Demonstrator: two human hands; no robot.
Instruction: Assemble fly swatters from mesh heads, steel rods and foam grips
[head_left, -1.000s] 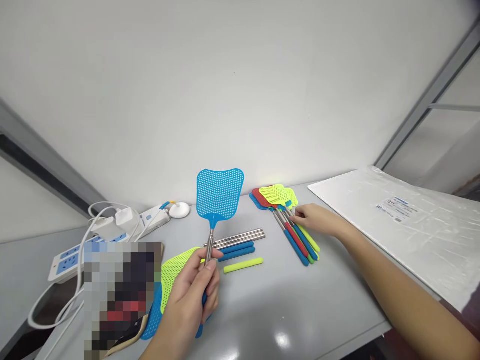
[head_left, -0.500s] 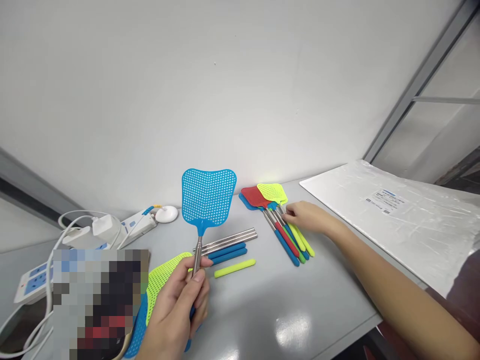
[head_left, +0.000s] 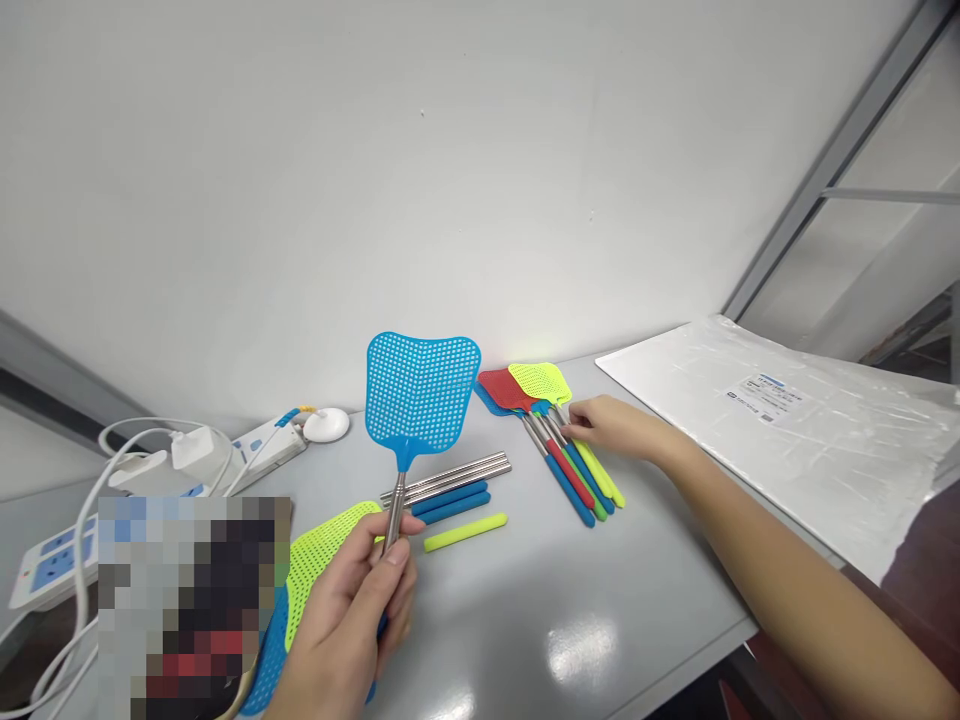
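My left hand (head_left: 360, 610) is closed around the metal shaft of a blue fly swatter (head_left: 424, 392), holding it upright with its mesh head up. At the pile on the right, my right hand (head_left: 606, 428) has its fingers closed at the shafts of the yellow-green fly swatters (head_left: 540, 382); its fingertips are partly hidden. Beneath and beside these lie a red fly swatter (head_left: 504, 388) and several blue and green ones, handles toward me. Metal rods (head_left: 457, 475), blue grips (head_left: 454, 500) and a yellow-green grip (head_left: 465, 532) lie between my hands.
Loose yellow-green (head_left: 322, 545) and blue mesh heads (head_left: 266, 670) lie at the left, beside a pixelated area. Power strips (head_left: 262, 450) with white cables and a white round device (head_left: 327, 425) stand behind them. A white wrapped sheet (head_left: 810, 410) covers the right side by the wall.
The yellow-green handles under my right hand have moved closer together. My left hand holds the blue fly swatter almost unchanged. The view has shifted slightly.
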